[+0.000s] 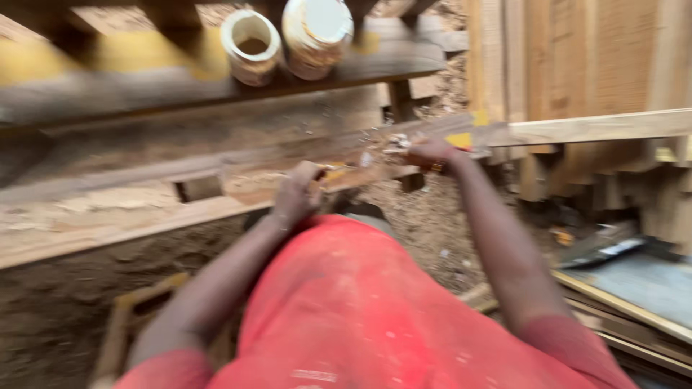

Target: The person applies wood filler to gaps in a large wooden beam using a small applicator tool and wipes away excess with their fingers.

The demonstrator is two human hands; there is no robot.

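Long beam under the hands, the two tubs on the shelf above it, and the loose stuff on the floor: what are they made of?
Beam: looks like raw, unfinished wood, pale brown with a cut notch and shavings on it.
Two tubs: probably plastic or coated tins, cream, glossy, smeared; blur leaves it open.
Floor litter: seemingly sawdust and wood chips, tan and grainy.
Left hand and right hand rest on the beam.

I wear a loose red shirt [360,302] with short sleeves, dusted all over with pale specks and smears. My arms are bare below the sleeves. A dark band [437,167] circles my right wrist.
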